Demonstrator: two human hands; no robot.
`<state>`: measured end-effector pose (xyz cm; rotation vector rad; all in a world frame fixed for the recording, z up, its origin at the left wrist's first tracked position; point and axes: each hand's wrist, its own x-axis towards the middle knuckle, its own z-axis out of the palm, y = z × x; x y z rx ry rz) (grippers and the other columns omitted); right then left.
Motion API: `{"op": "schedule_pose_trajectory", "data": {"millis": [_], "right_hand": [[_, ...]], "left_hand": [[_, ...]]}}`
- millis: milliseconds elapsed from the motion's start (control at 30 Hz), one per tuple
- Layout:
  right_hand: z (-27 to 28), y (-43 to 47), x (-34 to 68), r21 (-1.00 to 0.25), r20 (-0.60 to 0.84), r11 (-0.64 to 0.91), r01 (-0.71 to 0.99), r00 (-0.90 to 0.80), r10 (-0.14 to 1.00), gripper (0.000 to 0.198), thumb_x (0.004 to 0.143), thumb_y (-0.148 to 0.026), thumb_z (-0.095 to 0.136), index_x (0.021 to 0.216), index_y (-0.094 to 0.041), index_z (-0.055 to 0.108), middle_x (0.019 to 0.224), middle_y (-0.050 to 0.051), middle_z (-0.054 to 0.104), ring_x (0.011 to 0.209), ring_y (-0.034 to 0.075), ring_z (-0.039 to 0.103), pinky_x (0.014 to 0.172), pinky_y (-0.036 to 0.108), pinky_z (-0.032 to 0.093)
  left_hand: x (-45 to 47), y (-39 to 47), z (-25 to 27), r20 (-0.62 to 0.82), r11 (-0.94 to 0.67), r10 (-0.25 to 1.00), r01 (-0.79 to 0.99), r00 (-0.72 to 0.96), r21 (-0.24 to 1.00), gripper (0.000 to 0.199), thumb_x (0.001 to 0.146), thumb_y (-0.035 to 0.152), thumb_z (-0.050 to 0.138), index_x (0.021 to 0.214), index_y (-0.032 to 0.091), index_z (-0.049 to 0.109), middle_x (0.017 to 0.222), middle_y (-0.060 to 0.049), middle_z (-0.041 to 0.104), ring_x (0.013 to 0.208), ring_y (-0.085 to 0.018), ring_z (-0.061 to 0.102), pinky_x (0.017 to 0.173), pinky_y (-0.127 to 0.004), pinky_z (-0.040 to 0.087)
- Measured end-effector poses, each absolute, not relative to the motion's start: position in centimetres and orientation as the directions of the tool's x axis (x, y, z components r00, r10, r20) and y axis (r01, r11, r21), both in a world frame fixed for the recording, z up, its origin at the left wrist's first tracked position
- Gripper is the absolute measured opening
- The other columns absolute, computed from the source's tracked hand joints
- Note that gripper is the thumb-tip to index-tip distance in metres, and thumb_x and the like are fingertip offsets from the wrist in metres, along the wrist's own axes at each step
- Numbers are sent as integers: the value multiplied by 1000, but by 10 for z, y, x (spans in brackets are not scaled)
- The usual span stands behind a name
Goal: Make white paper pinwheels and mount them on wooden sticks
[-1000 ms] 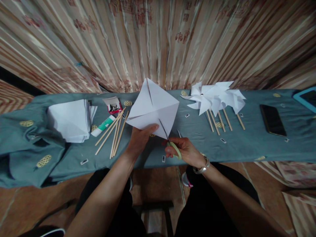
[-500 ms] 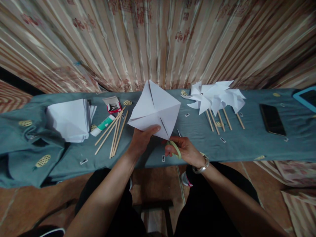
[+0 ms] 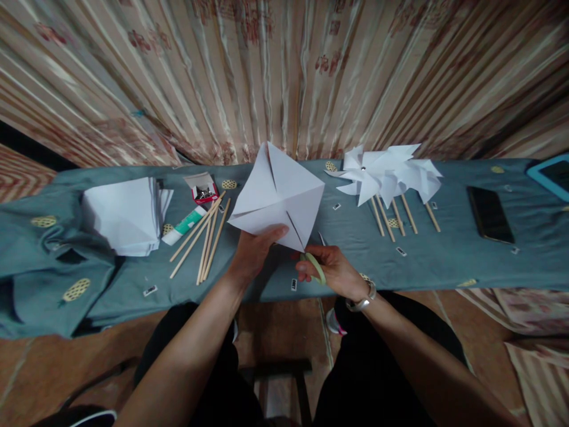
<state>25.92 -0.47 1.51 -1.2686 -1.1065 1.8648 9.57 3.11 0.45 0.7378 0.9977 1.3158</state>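
My left hand (image 3: 258, 249) grips a square sheet of white paper (image 3: 288, 190) by its near edge, thumb on top. Slits run inward from the sheet's corners, and creases cross its face. In my right hand (image 3: 333, 270) is a pair of scissors (image 3: 316, 267) with light green handles, fingers in the loops. The scissors sit at the sheet's near corner, where one slit starts; a bit of blade shows just right of the paper, and the rest is hidden by the sheet and my hand.
Left on the blue-green cloth (image 3: 133, 290) are a paper stack (image 3: 122, 216), wooden sticks (image 3: 207, 243), a green-and-white tube (image 3: 184, 225) and an open box of small metal pieces (image 3: 204, 190). Right are paper pinwheels (image 3: 382, 169), a phone (image 3: 489, 213) and a blue-rimmed object (image 3: 549, 175). A curtain (image 3: 284, 83) hangs behind.
Almost nothing differs. The view has shifted very slightly; the paper, the scissors and both hands keep the same places relative to one another.
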Motion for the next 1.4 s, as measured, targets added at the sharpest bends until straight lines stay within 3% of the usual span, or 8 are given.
{"op": "schedule_pose_trajectory", "data": {"millis": [367,833,1033,1400], "right_hand": [[14,-5,260,-909,-386,-418,-7,-370,845,49,54,-53,88,80,-16,69,56,-3,65,50,9,54,50,22,42],[11,-5,263,-931,-343,-364,21,-388,855,51,60,-57,84,86,-16,66,61,-2,64,52,10,55,52,23,45],[12,-6,262,-929,-346,-371,10,-382,857,53,59,-57,85,88,-16,67,60,-3,64,51,9,54,52,22,44],[16,-5,260,-927,-353,-375,7,-356,865,48,56,-55,86,74,-17,64,58,-2,64,50,9,52,50,23,42]], "left_hand": [[97,30,8,-180,154,983,-447,-17,881,51,56,19,82,106,17,70,93,-5,75,85,-21,67,81,-35,53],[100,27,16,-252,233,967,-503,32,832,46,53,18,83,97,16,71,83,-3,74,73,-19,66,67,-31,54],[100,28,15,-236,216,971,-491,21,844,50,52,17,82,100,16,70,87,-3,75,76,-19,66,70,-31,54],[100,26,15,-250,231,968,-461,19,857,53,52,19,82,103,17,70,92,-5,75,84,-22,67,79,-36,53]]}}
